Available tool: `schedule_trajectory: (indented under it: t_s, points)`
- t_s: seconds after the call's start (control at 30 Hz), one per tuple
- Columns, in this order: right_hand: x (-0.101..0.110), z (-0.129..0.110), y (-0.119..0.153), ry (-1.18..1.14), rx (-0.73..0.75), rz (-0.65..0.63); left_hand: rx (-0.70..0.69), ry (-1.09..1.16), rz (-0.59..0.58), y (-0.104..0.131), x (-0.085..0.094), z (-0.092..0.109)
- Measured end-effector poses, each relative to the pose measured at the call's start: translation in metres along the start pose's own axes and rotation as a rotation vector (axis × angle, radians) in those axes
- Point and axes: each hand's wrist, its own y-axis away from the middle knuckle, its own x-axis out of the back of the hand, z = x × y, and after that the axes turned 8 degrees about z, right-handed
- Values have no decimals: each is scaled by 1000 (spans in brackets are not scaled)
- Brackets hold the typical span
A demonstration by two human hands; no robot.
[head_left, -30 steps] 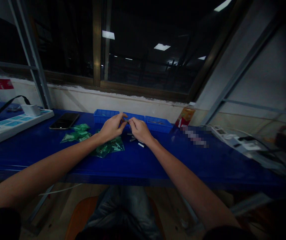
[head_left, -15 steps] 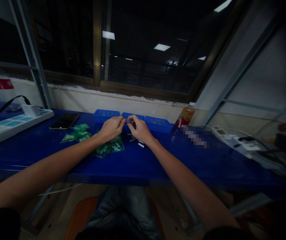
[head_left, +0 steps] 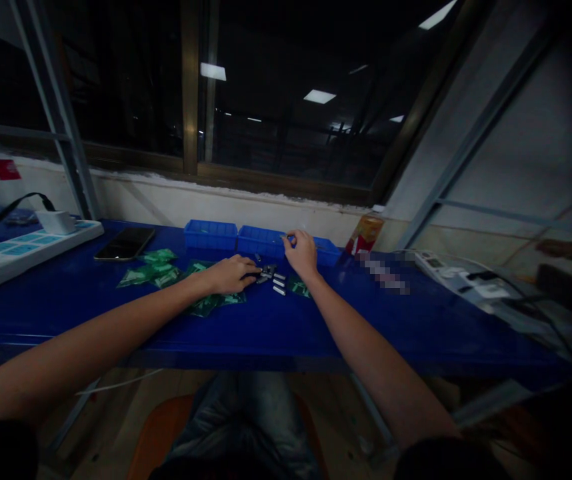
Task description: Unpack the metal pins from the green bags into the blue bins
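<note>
My left hand (head_left: 233,275) is low over the blue table, fingers stretched and a little apart, their tips at a small cluster of grey metal pieces (head_left: 268,271). Several short silvery metal pieces (head_left: 279,291) lie just right of it. Under and beside the left wrist are green plastic bags (head_left: 206,305) with small pieces inside. My right hand (head_left: 302,255) is raised in front of the blue bins, thumb and forefinger pinched together. Whatever is at those fingertips is too small and dark to name. Another green bag (head_left: 298,287) shows beside the right wrist.
Three blue bins stand along the wall: a left bin (head_left: 211,235), a middle bin (head_left: 259,241) and a right bin (head_left: 327,251), partly hidden. At left are a phone (head_left: 125,244) and a white power strip (head_left: 31,252). A red-orange packet (head_left: 366,235) and another power strip (head_left: 459,277) are at right.
My hands, together around a small piece before, have come apart. The left dropped to the metal pieces; the right shifted right, beside the bins. The green bag by the right wrist has come into view.
</note>
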Motion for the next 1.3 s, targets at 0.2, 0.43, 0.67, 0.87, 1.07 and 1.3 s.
schedule_trajectory:
  t_s: [0.2,0.43,0.67,0.87,1.07,1.3]
  points:
    - [-4,0,3,127,-21,-61,121,-59,-7,0,4,-2]
    - [1,-19,5,-25,15,-67,352,-66,46,1,7,3]
    - [13,-54,11,-274,252,-261,367,-80,208,0,9,3]
    - [14,-63,18,-319,391,-420,409,106,391,-4,10,-8]
    - [18,-64,17,-317,353,-394,436,294,436,-6,6,-11]
    - [11,-64,18,-305,297,-375,444,399,436,-6,10,-2]
